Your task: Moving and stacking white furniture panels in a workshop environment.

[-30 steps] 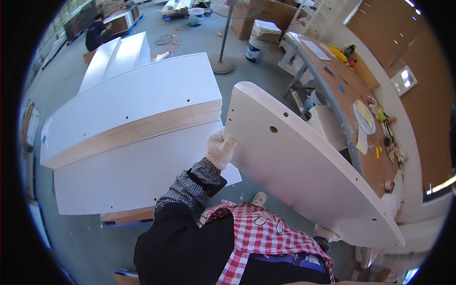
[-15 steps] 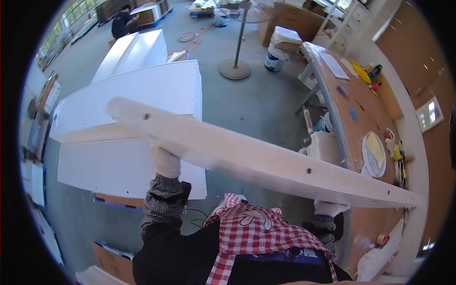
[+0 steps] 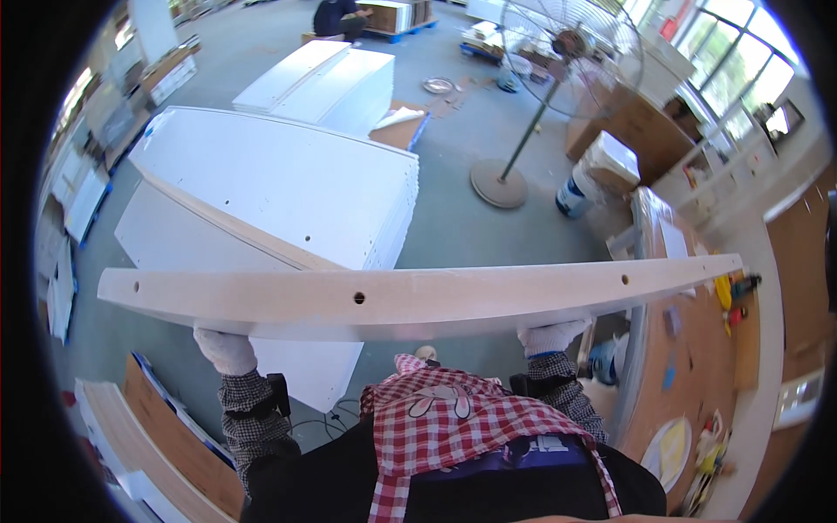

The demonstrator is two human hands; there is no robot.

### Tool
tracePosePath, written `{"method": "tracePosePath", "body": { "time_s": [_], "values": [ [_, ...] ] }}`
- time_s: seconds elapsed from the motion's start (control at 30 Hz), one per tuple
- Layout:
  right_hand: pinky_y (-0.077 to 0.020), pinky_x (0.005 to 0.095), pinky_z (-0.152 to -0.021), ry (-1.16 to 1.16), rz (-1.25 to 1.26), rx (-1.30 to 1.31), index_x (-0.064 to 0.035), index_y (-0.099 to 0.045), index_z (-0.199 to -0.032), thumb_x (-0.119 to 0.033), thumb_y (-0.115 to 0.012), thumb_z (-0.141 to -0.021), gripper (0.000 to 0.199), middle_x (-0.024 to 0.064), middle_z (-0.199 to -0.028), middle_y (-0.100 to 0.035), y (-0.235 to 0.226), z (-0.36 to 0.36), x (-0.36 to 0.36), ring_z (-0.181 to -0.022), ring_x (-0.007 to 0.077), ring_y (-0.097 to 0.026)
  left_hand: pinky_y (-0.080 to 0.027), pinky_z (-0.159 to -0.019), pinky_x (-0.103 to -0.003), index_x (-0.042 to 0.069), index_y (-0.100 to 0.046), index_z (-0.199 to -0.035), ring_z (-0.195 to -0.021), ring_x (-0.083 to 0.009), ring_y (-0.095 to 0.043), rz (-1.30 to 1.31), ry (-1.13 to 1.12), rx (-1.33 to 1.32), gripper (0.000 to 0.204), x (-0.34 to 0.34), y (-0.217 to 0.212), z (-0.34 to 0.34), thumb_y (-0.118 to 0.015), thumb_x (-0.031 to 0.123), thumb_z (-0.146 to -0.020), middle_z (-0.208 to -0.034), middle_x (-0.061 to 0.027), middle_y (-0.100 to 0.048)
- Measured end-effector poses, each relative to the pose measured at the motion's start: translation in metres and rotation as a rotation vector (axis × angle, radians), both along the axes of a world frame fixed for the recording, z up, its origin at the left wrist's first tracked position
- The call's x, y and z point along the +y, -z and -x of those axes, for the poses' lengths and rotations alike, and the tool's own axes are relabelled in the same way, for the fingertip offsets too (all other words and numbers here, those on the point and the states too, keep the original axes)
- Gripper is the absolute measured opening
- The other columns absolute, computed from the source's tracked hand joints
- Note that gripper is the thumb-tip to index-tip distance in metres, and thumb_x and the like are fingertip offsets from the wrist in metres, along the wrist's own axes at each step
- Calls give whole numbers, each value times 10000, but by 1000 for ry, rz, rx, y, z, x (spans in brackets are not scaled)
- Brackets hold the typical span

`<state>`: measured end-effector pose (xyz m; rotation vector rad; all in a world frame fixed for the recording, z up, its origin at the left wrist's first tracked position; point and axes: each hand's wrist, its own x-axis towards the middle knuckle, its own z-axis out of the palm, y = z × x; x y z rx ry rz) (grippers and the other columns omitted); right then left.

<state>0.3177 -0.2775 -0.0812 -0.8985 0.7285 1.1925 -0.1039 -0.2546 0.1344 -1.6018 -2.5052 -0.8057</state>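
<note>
A worker's gloved left hand (image 3: 225,350) and right hand (image 3: 549,336), fingers clamped under its lower edge, carry a long white drilled panel (image 3: 410,296) level at chest height, mid-transfer from the white panel stack (image 3: 288,187), next needing a steady set-down.

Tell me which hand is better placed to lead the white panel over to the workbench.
Right, probably. The right hand grips the white panel at the end nearest the workbench on the person's right. The left hand holds the far end, over the stack of white boards.
</note>
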Motion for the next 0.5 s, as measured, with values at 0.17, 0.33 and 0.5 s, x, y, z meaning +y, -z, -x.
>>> {"method": "tracePosePath", "body": {
  "time_s": [0.17,0.33,0.5],
  "values": [
    [-390,409,-947,220,-86,-113,-142,-475,-1235,-663,-345,-792,697,44,-1251,-487,3,-203,-79,-1134,246,-461,-477,-710,-418,-52,-568,-992,-829,-287,-600,95,224,113,318,15,51,-201,-564,232,-850,-926,-188,-607],
    [-410,410,-917,388,-111,-147,-153,-489,-1207,-667,-355,-802,668,14,-1240,-503,22,-259,-102,-1087,231,-487,-446,-794,-404,-47,-537,-1059,-925,-295,-559,-28,386,-123,351,64,80,-272,-401,251,-931,-1024,-191,-567],
    [-425,405,-899,378,-23,-71,-154,-486,-1210,-705,-297,-805,709,20,-1241,-510,18,-261,-80,-1092,244,-488,-353,-988,-366,-62,-366,-1276,-1155,-275,-446,12,257,-466,524,63,84,-270,-185,337,-989,-1265,-213,-436]
  ]
}}
